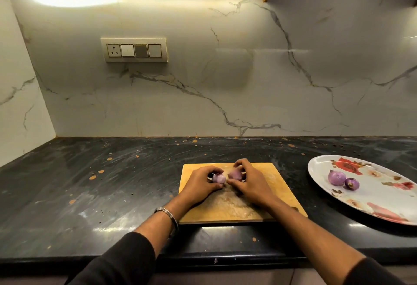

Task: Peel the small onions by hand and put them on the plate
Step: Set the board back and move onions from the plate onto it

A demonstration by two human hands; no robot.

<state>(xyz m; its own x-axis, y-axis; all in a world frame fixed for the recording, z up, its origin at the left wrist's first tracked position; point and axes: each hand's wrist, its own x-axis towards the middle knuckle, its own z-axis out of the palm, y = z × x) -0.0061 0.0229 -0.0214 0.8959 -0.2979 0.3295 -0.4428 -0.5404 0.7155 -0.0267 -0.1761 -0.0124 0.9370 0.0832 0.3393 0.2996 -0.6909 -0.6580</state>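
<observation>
Left hand (200, 183) fingers pinch a pale round onion (218, 178); right hand (248, 183) apparently grips reddish peel (235, 174).

Surface (112, 194): dark polished stone, glossy, light streaks reflected, orange-brown flecks, pale smears. Cutting board (266, 199): pale wood, matt, worn rough whitish patch near front. Plate (320, 167): glossy white, smooth, red floral print. Two onions on plate (336, 177): purple, smooth, slight sheen. Onion in left hand (218, 178): pale, smooth. Onion at right hand (235, 174): pinkish, duller. Bracelet (165, 213): shiny metal. Sleeve (121, 262): dark matt cloth. Wall (225, 70): white veined marble look, smooth, semi-gloss. Switch panel (134, 50): smooth cream plastic.
</observation>
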